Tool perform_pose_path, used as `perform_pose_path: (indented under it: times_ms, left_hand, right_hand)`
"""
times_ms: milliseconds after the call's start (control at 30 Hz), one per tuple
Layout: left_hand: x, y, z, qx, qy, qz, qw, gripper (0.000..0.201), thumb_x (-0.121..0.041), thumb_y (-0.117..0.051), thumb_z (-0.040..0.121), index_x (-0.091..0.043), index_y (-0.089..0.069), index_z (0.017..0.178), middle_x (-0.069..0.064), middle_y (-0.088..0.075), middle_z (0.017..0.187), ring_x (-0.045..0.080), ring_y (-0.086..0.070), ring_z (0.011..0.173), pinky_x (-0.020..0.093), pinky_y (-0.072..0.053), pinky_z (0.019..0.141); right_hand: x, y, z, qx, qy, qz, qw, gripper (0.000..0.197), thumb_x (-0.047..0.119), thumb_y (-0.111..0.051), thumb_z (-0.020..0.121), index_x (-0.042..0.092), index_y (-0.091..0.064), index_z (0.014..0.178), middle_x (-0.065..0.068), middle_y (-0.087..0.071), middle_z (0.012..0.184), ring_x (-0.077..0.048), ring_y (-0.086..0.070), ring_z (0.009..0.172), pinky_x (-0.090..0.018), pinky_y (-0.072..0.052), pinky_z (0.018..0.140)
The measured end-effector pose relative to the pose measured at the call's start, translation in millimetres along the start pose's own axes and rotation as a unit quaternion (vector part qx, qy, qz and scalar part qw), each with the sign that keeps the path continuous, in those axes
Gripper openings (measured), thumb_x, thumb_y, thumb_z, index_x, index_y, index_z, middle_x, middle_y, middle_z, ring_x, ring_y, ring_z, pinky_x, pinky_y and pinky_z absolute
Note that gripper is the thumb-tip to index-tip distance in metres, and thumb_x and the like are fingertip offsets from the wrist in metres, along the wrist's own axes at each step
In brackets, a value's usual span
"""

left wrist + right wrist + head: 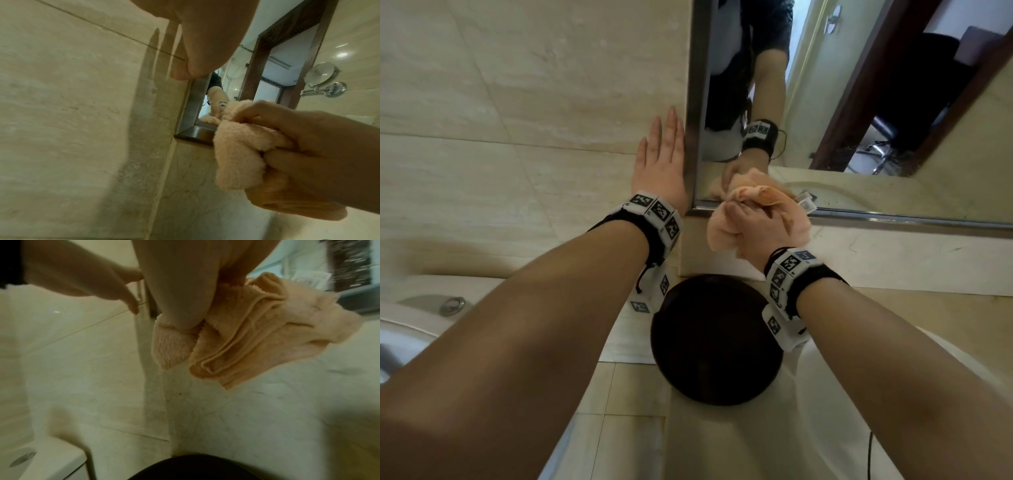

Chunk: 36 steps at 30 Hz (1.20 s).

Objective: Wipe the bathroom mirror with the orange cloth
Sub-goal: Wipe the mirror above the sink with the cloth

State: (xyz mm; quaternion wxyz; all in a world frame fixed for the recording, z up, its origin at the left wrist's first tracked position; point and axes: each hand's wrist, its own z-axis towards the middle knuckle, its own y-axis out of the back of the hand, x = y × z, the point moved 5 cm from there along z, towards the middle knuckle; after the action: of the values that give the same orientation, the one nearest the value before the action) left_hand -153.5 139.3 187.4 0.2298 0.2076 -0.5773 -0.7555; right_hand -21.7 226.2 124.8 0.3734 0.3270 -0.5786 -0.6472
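Cloth (pixel 756 219) without readable label.

From my right wrist camera, blurred, my right hand (pixel 185 288) comes down from the top edge with the orange cloth (pixel 257 337) bunched in its fingers, folds spilling to the right over pale marble. To the left my left hand (pixel 86 275) lies against the beige wall tile (pixel 61 353), fingers straight. A dark round object (pixel 195 469) sits at the near edge, a white basin (pixel 47 459) near left.
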Motion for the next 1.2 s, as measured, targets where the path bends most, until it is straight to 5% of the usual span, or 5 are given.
perform_pose_path:
  times_ms: [400,567,767,933,1200]
  left_hand:
    - [11,7,-3,0.015,-0.045,-0.021,0.999,0.092,0.009,-0.039,0.081,-0.013,0.020,0.149,0.001,0.030,0.155,0.020,0.020,0.146,0.037,0.003,0.121]
    - [19,7,-2,0.020,-0.084,-0.023,0.996,0.090,0.010,-0.035,0.081,-0.014,0.016,0.151,-0.001,0.029,0.156,0.019,0.019,0.146,0.036,0.002,0.120]
    - [34,2,-3,0.026,-0.122,-0.017,0.992,0.087,0.008,-0.036,0.082,-0.015,0.011,0.152,-0.004,0.026,0.157,0.019,0.017,0.146,0.036,0.000,0.121]
    - [48,-1,-5,0.022,-0.127,-0.031,0.991,0.085,0.007,-0.038,0.083,-0.015,0.007,0.153,-0.005,0.024,0.157,0.019,0.017,0.147,0.036,-0.001,0.121]
    - [69,0,-10,0.031,-0.130,-0.048,0.990,0.078,0.008,-0.036,0.085,-0.010,0.000,0.152,-0.001,0.019,0.159,0.022,0.015,0.147,0.038,-0.006,0.122]
  right_hand:
    - [-32,14,-25,-0.213,-0.184,0.087,0.955,0.036,0.024,-0.054,0.072,0.027,-0.058,0.107,0.005,-0.059,0.116,-0.016,-0.045,0.119,-0.033,-0.031,0.110]
    - [-7,-14,-11,-0.240,-0.305,0.307,0.869,0.048,0.021,-0.047,0.072,0.018,-0.053,0.120,-0.007,-0.053,0.125,-0.028,-0.044,0.121,-0.040,-0.041,0.103]
    - [43,-29,6,-0.258,-0.292,0.394,0.832,0.045,0.012,-0.054,0.068,0.018,-0.052,0.113,-0.006,-0.043,0.129,-0.027,-0.035,0.124,-0.045,-0.038,0.104]
    - [69,-35,14,-0.302,-0.338,0.516,0.727,0.043,0.026,-0.060,0.064,0.035,-0.047,0.104,0.005,-0.044,0.127,-0.023,-0.045,0.118,-0.046,-0.043,0.100]
    - [108,-22,22,-0.372,-0.304,0.535,0.694,0.047,0.034,-0.047,0.060,0.012,-0.052,0.101,-0.006,-0.053,0.111,-0.019,-0.049,0.105,-0.033,-0.043,0.096]
